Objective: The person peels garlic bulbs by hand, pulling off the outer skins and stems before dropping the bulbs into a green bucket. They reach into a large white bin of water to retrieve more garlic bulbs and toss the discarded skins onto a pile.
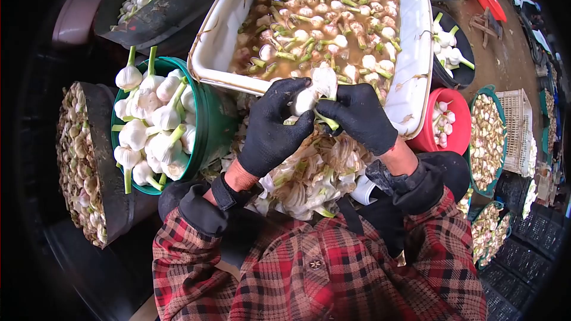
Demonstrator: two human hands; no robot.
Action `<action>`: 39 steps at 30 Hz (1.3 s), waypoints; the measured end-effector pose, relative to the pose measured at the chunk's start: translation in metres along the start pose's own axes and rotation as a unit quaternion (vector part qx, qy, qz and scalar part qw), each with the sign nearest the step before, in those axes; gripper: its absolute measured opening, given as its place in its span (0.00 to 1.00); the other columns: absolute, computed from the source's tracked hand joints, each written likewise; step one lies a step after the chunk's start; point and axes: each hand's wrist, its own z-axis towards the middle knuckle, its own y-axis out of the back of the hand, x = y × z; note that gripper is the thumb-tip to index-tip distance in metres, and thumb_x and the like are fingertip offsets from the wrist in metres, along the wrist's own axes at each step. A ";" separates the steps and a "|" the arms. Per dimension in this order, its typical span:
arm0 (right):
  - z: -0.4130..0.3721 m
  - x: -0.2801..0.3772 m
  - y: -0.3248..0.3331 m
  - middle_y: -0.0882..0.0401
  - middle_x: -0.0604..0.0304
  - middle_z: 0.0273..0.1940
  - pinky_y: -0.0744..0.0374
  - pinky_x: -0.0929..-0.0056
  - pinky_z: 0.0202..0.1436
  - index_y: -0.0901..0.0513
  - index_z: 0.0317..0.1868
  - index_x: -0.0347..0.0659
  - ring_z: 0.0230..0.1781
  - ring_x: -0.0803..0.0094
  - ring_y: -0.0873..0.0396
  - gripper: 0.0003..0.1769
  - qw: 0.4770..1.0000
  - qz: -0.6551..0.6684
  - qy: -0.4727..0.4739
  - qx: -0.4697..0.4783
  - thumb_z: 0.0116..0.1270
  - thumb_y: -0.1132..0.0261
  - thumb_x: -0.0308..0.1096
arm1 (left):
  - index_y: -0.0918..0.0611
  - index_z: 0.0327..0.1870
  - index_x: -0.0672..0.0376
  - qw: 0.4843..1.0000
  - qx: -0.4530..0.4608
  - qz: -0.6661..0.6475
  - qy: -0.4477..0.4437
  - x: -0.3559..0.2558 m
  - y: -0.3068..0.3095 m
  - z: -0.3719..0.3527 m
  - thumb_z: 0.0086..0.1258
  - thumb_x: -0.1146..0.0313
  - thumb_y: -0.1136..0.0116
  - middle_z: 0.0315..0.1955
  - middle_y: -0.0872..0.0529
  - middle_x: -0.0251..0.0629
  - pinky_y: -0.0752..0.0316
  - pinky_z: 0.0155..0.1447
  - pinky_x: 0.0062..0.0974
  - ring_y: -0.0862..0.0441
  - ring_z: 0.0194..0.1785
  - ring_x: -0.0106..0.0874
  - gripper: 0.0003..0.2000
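- Apparently, peeling is under way: left hand (pixel 275 128) grips the garlic bulb (pixel 304 101) above the skin heap (pixel 309 181).
- Right hand (pixel 361 117) seems to pinch loose skin (pixel 325 81).
- Pulling calls for a steady bulb.

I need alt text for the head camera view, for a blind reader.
The left gloved hand and right gloved hand hold a garlic bulb with loose papery skin above a pile of garlic skins. A green bucket of white bulbs stands at left; ahead, a white tub holds more garlic in brown water, with a red basin at its right.
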 end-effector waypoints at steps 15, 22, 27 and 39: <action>-0.005 -0.002 0.010 0.22 0.62 0.21 0.29 0.74 0.26 0.17 0.39 0.28 0.22 0.83 0.30 0.15 0.989 0.132 -0.073 0.011 0.66 0.35 0.36 | 0.29 0.63 0.63 0.968 0.027 -0.237 0.074 -0.013 0.013 0.008 0.62 0.73 0.34 0.60 0.25 0.42 0.23 0.58 0.32 0.24 0.58 0.33 0.27; -0.018 -0.009 -0.013 0.19 0.52 0.24 0.26 0.66 0.29 0.17 0.40 0.33 0.21 0.72 0.27 0.11 0.992 -0.008 0.124 -0.013 0.65 0.35 0.35 | 0.24 0.59 0.63 0.967 0.031 -0.205 0.145 -0.014 0.017 0.011 0.67 0.77 0.43 0.51 0.20 0.38 0.22 0.45 0.22 0.21 0.47 0.24 0.18; -0.066 -0.023 -0.051 0.19 0.48 0.34 0.22 0.55 0.40 0.18 0.45 0.43 0.36 0.48 0.20 0.18 0.911 -0.110 0.217 0.334 0.53 0.32 0.37 | 0.23 0.57 0.63 0.945 -0.124 -0.238 0.185 0.006 0.019 0.017 0.69 0.73 0.43 0.34 0.18 0.33 0.26 0.35 0.17 0.22 0.33 0.20 0.16; -0.047 0.028 -0.009 0.16 0.51 0.39 0.19 0.70 0.36 0.19 0.50 0.39 0.34 0.64 0.15 0.21 0.962 -0.168 0.188 -0.110 0.54 0.26 0.29 | 0.22 0.53 0.66 0.985 0.073 0.147 -0.048 -0.003 -0.017 -0.005 0.55 0.70 0.28 0.42 0.17 0.39 0.24 0.51 0.27 0.18 0.44 0.27 0.24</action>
